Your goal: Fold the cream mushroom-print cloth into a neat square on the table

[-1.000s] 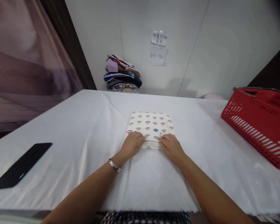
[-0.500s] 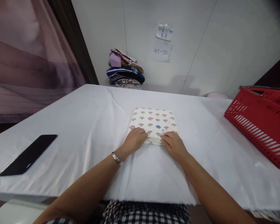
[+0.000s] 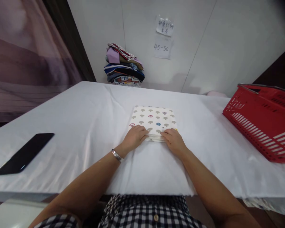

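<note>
A folded white cloth (image 3: 154, 118) printed with grey, red and blue mushrooms lies on the white-covered table (image 3: 99, 110) in front of me. Its layers show along the near edge. My left hand (image 3: 135, 136) grips the near left corner, fingers on top and pressed together. At the near right corner, my right hand (image 3: 174, 139) pinches the same edge. Both thumbs are partly hidden, and the cloth's underside cannot be seen.
A black flat tablet-like slab (image 3: 26, 153) lies at the table's left. On the right stands a red plastic basket (image 3: 263, 122) with metal handles. Behind the table, a stack of folded fabrics (image 3: 124, 66) rises against the wall, near paper signs (image 3: 163, 38).
The view has tilted and shifted slightly, so everything sits a little higher and further left in it. Both hands keep their hold on the near edge of the cloth.
</note>
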A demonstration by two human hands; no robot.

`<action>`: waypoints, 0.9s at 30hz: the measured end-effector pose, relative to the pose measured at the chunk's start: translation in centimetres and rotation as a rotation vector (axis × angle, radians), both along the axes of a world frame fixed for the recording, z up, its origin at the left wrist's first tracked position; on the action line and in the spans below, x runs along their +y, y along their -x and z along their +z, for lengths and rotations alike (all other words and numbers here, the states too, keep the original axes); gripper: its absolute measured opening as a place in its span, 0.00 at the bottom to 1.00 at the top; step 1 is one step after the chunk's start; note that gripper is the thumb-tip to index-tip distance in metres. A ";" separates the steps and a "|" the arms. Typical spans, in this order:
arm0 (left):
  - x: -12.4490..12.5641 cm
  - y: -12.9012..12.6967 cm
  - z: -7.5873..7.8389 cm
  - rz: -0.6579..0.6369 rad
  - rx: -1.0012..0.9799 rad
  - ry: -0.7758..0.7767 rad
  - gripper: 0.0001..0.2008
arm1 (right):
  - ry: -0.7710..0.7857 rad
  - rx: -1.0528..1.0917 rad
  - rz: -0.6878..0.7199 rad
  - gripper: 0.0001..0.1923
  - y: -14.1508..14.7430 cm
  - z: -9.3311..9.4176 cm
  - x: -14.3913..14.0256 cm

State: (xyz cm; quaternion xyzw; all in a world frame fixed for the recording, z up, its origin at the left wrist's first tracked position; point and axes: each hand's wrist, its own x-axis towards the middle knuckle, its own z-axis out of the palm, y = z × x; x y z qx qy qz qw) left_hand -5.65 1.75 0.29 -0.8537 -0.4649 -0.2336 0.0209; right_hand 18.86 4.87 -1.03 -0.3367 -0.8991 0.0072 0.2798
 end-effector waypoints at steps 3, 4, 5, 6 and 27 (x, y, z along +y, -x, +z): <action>0.0 -0.3 0.1 0.026 0.011 -0.022 0.14 | -0.067 0.027 0.000 0.15 0.0 -0.3 0.1; 0.0 -0.4 0.1 0.031 0.016 -0.033 0.14 | -0.084 0.038 0.000 0.15 0.0 -0.4 0.1; 0.0 -0.4 0.1 0.036 0.024 -0.044 0.15 | -0.096 0.048 -0.001 0.16 0.0 -0.4 0.1; 0.0 -0.5 0.1 0.041 0.032 -0.054 0.15 | -0.102 0.054 -0.001 0.16 0.0 -0.4 0.0; 0.3 -0.5 -0.6 0.065 0.021 -0.101 0.11 | -0.037 0.072 -0.014 0.14 0.1 -0.5 -0.1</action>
